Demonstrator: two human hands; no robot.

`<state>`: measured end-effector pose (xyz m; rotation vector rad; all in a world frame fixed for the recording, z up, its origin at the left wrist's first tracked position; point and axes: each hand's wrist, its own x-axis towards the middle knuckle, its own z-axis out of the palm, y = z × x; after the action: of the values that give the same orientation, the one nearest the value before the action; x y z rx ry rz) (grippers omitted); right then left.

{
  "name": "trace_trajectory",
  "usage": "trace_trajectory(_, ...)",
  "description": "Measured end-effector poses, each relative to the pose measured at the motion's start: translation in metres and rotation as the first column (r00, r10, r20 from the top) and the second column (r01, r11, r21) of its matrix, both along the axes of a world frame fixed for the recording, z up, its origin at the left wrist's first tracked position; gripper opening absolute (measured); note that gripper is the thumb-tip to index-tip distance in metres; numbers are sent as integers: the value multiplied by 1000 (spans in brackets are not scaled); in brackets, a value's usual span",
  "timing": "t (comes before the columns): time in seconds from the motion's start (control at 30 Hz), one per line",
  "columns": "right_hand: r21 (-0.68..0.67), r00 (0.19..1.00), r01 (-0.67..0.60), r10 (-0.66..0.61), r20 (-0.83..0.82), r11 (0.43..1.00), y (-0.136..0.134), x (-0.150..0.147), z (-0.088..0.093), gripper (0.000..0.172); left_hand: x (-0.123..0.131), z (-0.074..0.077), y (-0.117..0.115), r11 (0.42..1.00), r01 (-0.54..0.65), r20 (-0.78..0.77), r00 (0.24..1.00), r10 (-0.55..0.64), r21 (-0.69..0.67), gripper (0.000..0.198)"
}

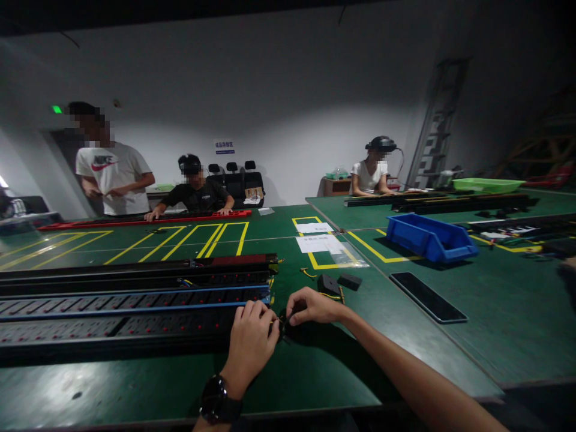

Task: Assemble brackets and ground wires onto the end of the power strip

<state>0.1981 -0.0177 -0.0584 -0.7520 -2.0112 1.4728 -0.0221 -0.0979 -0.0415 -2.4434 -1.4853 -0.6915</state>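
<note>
My left hand (252, 336), wearing a black watch (214, 398) at the wrist, bends its fingers over the right end of the nearest long black socket strip (180, 327). A bit of yellow wire (272, 323) shows at its fingertips. Close beside it, my right hand (312, 306) pinches at a small dark piece (283, 326) between the two hands. That piece is too small and dark to name, and the strip's end is hidden behind my left hand. Just beyond my right hand lie a black box-shaped part (327, 284) with yellow wire and a flat black block (350, 281).
More long strips, one blue-edged (216, 298), lie parallel at left. Right of me are a dark tablet-like slab (428, 297) and a blue bin (427, 239). White papers (317, 243) lie ahead. Across the green table are several people; one touches a red strip (202, 216).
</note>
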Motion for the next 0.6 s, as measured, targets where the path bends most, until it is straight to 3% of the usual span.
trace_trajectory(0.6, -31, 998, 12, -14, -68, 999, -2, -5, 0, 39, 0, 2, -2, 1000, 1, -23, 1000, -1, -16, 21)
